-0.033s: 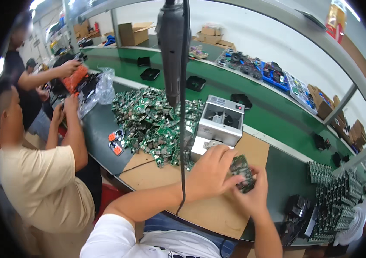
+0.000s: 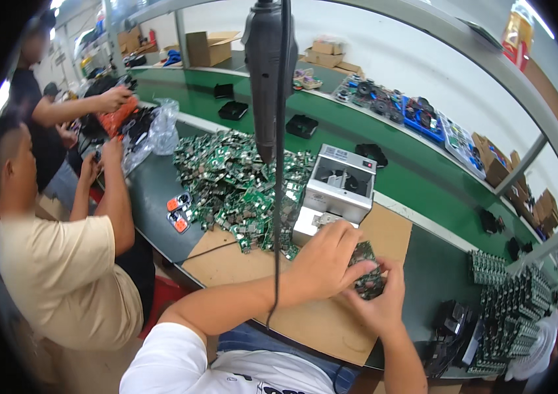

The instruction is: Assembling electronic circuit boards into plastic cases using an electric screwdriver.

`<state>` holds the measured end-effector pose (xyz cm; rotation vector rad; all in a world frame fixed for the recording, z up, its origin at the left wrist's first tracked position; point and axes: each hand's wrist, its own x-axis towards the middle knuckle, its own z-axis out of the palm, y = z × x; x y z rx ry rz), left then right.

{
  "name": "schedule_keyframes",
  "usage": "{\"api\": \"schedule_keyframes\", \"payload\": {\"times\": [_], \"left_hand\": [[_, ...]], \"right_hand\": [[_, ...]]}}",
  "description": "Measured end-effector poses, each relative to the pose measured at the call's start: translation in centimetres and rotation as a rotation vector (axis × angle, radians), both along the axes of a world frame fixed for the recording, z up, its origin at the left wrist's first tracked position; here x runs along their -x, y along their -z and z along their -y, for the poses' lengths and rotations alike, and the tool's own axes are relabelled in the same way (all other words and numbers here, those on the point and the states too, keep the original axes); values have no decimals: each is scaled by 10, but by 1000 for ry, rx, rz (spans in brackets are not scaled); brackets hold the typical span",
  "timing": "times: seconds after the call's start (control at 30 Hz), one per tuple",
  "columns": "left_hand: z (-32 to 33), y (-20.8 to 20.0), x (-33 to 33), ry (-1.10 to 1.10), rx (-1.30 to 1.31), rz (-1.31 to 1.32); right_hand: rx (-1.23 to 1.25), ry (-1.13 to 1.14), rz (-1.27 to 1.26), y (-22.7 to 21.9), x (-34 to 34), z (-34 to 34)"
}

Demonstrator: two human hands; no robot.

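Between my two hands is a green circuit board [image 2: 365, 284], tilted above the cardboard sheet. My left hand [image 2: 326, 261] grips its left side with the thumb across its face, while the fingertips reach close to the front of a silver machine [image 2: 335, 202]. Whether those fingertips touch the machine I cannot tell. My right hand [image 2: 384, 303] is closed round the board's right and lower edge. Left of the machine lies a large heap of loose green circuit boards [image 2: 239, 190], its near edge spilling onto the cardboard sheet [image 2: 318, 331].
An electric screwdriver [image 2: 266, 85] hangs ahead, its black cord dropping past my left forearm. Stacked board panels [image 2: 512, 295] and black parts [image 2: 451, 328] lie at right. Two co-workers [image 2: 62, 276] work at left. A green conveyor belt [image 2: 253, 121] with black housings runs behind.
The circuit board has turned slightly in my hands, and my right hand's fingers have closed in nearer to it. The view has shifted a little.
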<state>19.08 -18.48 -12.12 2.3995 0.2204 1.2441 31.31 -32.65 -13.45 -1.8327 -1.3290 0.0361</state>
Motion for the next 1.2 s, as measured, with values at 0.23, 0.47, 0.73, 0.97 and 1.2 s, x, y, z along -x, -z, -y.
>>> {"api": "schedule_keyframes", "payload": {"times": [0.23, 0.47, 0.73, 0.97, 1.2], "left_hand": [[0, 11, -2, 81, 339, -77], [-13, 18, 27, 350, 661, -313], [-86, -15, 66, -245, 520, -229], [-59, 2, 67, -312, 134, 273], [24, 41, 42, -90, 334, -266]], "right_hand": [[120, -282, -949, 14, 14, -1], [375, -513, -412, 13, 14, 4], [199, -424, -1235, 18, 23, -1], [180, -413, -1262, 20, 33, -3], [117, -312, -806, 28, 46, -3]]}}
